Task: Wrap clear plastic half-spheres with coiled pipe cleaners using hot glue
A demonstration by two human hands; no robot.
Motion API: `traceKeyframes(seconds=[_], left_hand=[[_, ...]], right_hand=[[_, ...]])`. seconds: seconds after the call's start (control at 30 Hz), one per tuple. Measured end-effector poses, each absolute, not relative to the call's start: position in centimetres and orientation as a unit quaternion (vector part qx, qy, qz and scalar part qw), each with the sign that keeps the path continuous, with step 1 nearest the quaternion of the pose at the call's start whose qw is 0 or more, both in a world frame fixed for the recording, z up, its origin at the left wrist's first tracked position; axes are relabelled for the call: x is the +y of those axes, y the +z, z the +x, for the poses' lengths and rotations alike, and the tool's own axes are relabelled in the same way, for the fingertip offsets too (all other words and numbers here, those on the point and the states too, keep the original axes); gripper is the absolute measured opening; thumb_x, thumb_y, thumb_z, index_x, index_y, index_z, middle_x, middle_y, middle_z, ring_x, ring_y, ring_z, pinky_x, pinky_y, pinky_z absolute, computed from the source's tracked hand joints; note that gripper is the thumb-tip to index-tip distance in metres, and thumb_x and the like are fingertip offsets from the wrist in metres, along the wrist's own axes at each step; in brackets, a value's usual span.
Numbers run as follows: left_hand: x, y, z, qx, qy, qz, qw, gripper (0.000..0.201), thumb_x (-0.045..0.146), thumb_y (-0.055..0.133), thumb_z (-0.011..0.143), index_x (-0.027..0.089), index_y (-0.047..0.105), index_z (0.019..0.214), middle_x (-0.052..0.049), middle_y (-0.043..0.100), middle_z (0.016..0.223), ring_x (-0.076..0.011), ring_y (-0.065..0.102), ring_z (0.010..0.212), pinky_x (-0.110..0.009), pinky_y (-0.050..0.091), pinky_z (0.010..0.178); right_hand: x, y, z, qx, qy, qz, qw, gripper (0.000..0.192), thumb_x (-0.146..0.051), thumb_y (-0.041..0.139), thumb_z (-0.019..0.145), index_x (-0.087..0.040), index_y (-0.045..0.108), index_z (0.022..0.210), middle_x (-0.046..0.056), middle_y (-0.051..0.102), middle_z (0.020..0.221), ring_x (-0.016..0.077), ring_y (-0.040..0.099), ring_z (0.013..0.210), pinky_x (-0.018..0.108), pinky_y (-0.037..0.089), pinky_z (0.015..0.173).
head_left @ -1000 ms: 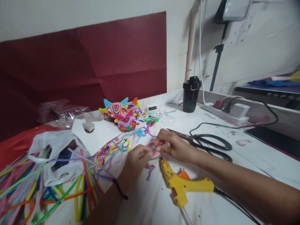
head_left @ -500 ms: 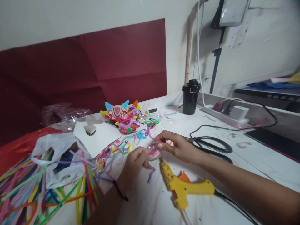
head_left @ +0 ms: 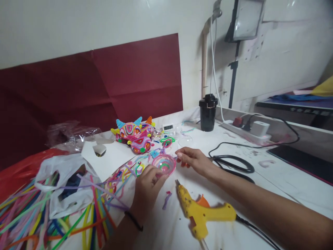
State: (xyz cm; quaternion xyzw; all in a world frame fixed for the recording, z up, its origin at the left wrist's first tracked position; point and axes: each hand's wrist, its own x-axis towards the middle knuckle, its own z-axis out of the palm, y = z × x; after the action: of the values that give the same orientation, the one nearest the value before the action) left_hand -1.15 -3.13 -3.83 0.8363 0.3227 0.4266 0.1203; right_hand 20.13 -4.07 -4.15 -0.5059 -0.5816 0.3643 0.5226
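Note:
My left hand (head_left: pixel 149 182) grips the near left rim of a small clear plastic dome (head_left: pixel 170 168), lined with pink, green and other coloured rings like pipe cleaner. Its open side faces up toward me. At the dome's right edge is my right hand (head_left: pixel 191 160), with thumb and fingers pinched together; what they hold, if anything, is too small to make out. Just below lies a yellow glue gun (head_left: pixel 200 211) on its side, its nozzle toward the dome. A short purple piece of pipe cleaner (head_left: pixel 166 200) rests on the table.
Fuzzy, multicoloured horned figures (head_left: pixel 136 135) stand behind. Pipe cleaners (head_left: pixel 26 215) and a white plastic bag (head_left: pixel 70 187) fill the left. Black-handled scissors (head_left: pixel 234 163), a black cup (head_left: pixel 208 113), a power strip (head_left: pixel 246 133) and a phone-like black slab (head_left: pixel 301 163) are at right.
The dome has been tilted so its inside faces me. My right hand has drawn slightly right, from gripping the dome to its edge. The view has shifted a little.

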Motion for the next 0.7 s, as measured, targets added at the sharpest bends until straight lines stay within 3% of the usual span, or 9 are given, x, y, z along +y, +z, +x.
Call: traceKeyframes(seconds=[0.17, 0.37, 0.53, 0.7], left_hand=[[-3.4, -3.2, -1.4, 0.250, 0.434, 0.865, 0.013, 0.011, 0.015, 0.059, 0.086, 0.016, 0.059, 0.074, -0.001, 0.061, 0.071, -0.0126, 0.059, 0.067, -0.022, 0.046, 0.062], [-3.6, -3.7, -1.2, 0.191, 0.394, 0.898, -0.031, 0.016, 0.016, 0.051, 0.092, 0.017, 0.059, 0.077, -0.003, 0.063, 0.073, -0.0139, 0.062, 0.071, -0.022, 0.050, 0.065], [-3.5, -4.7, -1.2, 0.177, 0.360, 0.915, -0.053, 0.020, 0.023, 0.046, 0.095, 0.019, 0.062, 0.084, -0.003, 0.066, 0.080, -0.0127, 0.066, 0.071, -0.020, 0.053, 0.063], [-3.3, -4.9, -1.4, 0.135, 0.367, 0.909, -0.143, 0.017, 0.022, 0.049, 0.094, 0.020, 0.059, 0.108, -0.006, 0.070, 0.097, -0.0158, 0.069, 0.082, -0.023, 0.056, 0.066]], right_hand=[[-4.7, -3.3, 19.7, -0.566, 0.415, -0.497, 0.510, 0.042, -0.057, 0.060, 0.077, -0.016, 0.065, 0.084, 0.003, 0.065, 0.076, 0.0132, 0.059, 0.059, 0.024, 0.041, 0.049], [-5.2, -2.8, 19.1, -0.556, 0.480, -0.475, 0.485, 0.044, -0.059, 0.063, 0.072, -0.015, 0.061, 0.073, 0.000, 0.058, 0.059, 0.0124, 0.057, 0.051, 0.022, 0.041, 0.043], [-5.0, -3.7, 19.0, -0.552, 0.485, -0.481, 0.479, 0.031, -0.047, 0.064, 0.070, -0.016, 0.059, 0.070, -0.004, 0.052, 0.053, 0.0094, 0.049, 0.040, 0.024, 0.043, 0.040], [-4.6, -4.7, 19.1, -0.583, 0.440, -0.486, 0.479, 0.019, -0.029, 0.053, 0.075, -0.014, 0.063, 0.080, -0.004, 0.054, 0.053, 0.0107, 0.052, 0.041, 0.024, 0.044, 0.043]])
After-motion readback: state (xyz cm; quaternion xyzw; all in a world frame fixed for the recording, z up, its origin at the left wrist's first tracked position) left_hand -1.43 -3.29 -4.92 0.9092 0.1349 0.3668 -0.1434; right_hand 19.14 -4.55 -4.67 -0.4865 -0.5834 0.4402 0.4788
